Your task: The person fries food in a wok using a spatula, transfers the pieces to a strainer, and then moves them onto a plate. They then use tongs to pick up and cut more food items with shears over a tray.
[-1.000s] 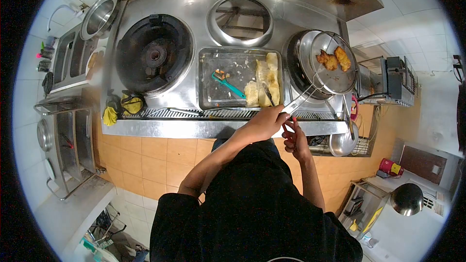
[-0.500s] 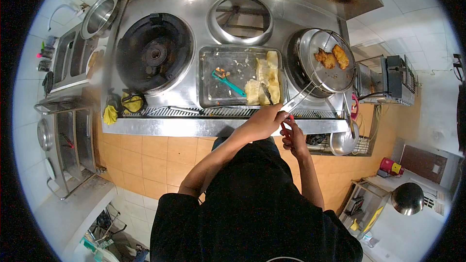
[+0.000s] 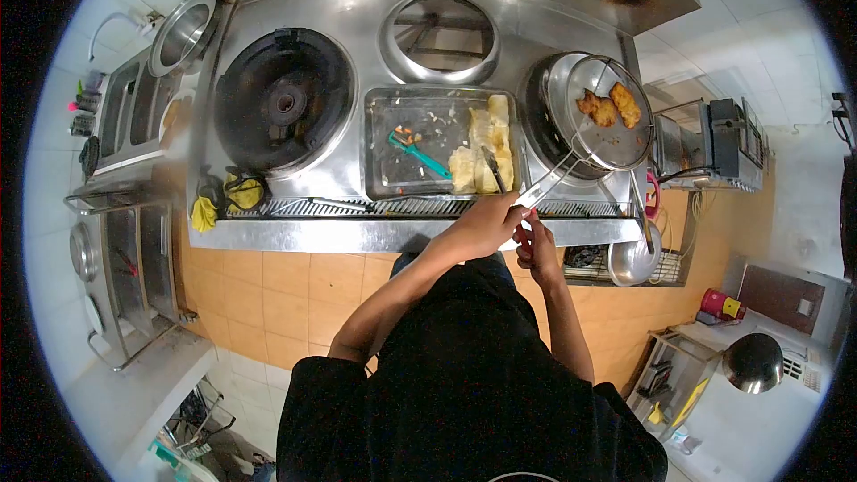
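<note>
My left hand (image 3: 486,228) is closed around the handle end of a wire strainer (image 3: 585,141). Two browned fried pieces (image 3: 611,107) lie in that strainer, which rests over the wok (image 3: 541,129) on the right. Just beside the left hand, my right hand (image 3: 537,252) is closed on a red-handled tool (image 3: 528,230) that looks like scissors. Its dark blade (image 3: 493,168) reaches past the left hand onto pale yellow folded pieces (image 3: 486,138) in a metal tray (image 3: 384,183). A teal-handled peeler (image 3: 420,155) and small scraps lie in the tray; my fingers partly hide the red handle.
A large black burner or wok (image 3: 284,103) fills the stove's left side. An open steel ring (image 3: 442,36) sits behind the tray. Yellow cloths (image 3: 205,212) lie at the front left corner, and a steel ladle (image 3: 634,254) hangs at the right front edge.
The dark blade has shifted slightly over the pale pieces, and my right hand has turned a little. The strainer and its fried pieces stay nearly in place.
</note>
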Demonstrator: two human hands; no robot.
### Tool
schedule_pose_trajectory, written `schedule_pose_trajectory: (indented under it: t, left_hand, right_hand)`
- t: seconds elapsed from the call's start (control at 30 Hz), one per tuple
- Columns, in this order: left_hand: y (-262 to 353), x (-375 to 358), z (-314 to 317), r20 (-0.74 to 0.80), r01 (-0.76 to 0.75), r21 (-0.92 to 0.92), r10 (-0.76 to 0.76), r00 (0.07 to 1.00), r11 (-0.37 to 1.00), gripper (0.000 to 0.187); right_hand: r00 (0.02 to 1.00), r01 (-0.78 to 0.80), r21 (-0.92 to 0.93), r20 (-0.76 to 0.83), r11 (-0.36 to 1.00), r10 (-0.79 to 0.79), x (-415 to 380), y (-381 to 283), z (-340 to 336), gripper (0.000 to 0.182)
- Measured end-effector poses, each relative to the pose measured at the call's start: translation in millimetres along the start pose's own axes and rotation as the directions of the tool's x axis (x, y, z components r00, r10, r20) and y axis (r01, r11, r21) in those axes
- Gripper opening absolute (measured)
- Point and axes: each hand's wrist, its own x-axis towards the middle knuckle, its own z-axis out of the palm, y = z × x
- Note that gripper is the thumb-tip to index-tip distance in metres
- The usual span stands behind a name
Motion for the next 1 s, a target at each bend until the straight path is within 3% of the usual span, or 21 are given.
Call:
schedule_pose_trajectory:
  t: [0.17,0.23,0.43,0.5,0.7,0.87,1.0]
  left_hand:
    - [4,-1,0,0.021,0.012,0.002,-0.012,1.000,1.000,0.030]
    - [1,-1,2,0.008,0.000,0.022,0.000,1.000,1.000,0.030]
    - [2,-2,2,-0.012,-0.033,0.025,0.033,0.999,0.999,0.030]
    - [1,-2,4,-0.046,-0.078,0.077,0.082,0.996,0.994,0.029]
    - [3,-1,3,-0.008,-0.021,-0.024,0.021,1.000,0.999,0.029]
    - [-4,-1,6,-0.030,-0.035,0.064,0.037,0.999,0.997,0.028]
    - [-1,-4,6,-0.046,-0.055,0.104,0.060,0.997,0.993,0.029]
  right_hand:
    - [0.999,0.043,0.030,0.011,0.999,-0.044,2,0,0,0.035]
    - [0.999,0.012,-0.018,0.030,1.000,-0.012,11,5,-5,0.052]
    - [1.000,-0.021,-0.065,-0.015,0.998,0.020,-5,0,-6,0.055]
    - [1.000,0.004,-0.057,0.000,0.998,-0.004,0,6,-10,0.053]
    - [1.000,-0.014,-0.051,0.010,0.999,0.015,14,7,-11,0.047]
    - [0.999,-0.031,-0.075,-0.011,0.997,0.030,20,7,-12,0.046]
    - [0.998,0.066,-0.038,0.014,0.997,-0.065,19,7,-8,0.043]
